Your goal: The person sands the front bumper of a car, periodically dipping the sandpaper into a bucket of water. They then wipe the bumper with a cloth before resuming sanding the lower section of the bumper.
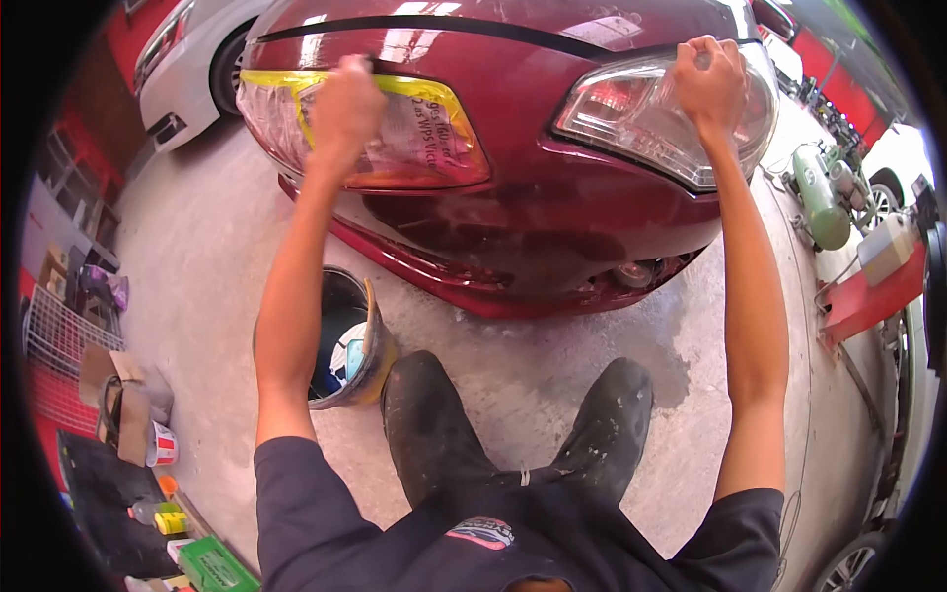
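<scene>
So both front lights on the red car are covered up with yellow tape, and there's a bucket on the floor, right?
Not quite: only one light is covered. The head view shows yellow tape on the front light by the left hand, but the other light, by the right hand, is bare. The red car and the bucket on the floor are right.

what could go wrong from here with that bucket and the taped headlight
The bucket stands close beside the left knee, so a shift of the leg might knock it. The blurred left hand is in front of the taped headlight and might snag the yellow tape. The dark floor patch looks wet and may be slippery.
</scene>
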Demonstrator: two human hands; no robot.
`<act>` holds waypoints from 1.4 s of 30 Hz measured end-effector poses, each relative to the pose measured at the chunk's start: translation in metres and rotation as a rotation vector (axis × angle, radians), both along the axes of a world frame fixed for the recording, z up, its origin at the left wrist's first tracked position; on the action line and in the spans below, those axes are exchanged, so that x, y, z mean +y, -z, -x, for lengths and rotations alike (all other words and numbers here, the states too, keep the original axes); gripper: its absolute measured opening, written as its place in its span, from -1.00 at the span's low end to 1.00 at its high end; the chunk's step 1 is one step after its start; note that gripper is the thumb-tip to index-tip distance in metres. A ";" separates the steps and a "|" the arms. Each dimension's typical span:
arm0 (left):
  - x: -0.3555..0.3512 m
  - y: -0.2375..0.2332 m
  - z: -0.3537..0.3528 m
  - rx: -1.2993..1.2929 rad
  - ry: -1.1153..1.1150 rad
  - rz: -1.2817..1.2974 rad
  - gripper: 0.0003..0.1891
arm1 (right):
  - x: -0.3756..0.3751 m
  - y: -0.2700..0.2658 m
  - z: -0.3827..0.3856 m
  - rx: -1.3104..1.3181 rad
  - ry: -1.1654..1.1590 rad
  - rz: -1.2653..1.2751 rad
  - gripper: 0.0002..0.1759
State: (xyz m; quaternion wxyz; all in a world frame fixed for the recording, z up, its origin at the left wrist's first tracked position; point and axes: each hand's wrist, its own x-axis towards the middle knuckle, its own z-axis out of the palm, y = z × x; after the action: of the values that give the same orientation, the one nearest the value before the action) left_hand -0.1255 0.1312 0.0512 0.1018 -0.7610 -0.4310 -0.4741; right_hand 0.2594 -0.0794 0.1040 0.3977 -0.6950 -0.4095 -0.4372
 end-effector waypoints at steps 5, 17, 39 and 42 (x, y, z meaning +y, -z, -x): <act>0.105 -0.030 0.051 0.030 -0.140 0.155 -0.68 | 0.000 -0.002 -0.001 0.015 0.036 0.020 -0.66; -0.029 -0.044 -0.014 0.149 -0.037 0.281 -0.76 | -0.003 0.001 0.003 -0.008 0.019 -0.002 -0.67; -0.106 0.010 -0.070 0.089 0.077 -0.026 -0.59 | -0.008 0.001 0.016 -0.038 -0.128 -0.138 -0.82; -0.136 0.066 -0.083 0.112 0.189 -0.540 -0.68 | -0.007 0.003 0.016 -0.033 -0.106 -0.151 -0.83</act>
State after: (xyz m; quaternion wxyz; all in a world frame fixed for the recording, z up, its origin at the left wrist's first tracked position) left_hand -0.0426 -0.0051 -0.0147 0.2798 -0.7682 -0.2099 -0.5362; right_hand 0.2436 -0.0864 0.1007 0.4646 -0.6331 -0.4180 -0.4567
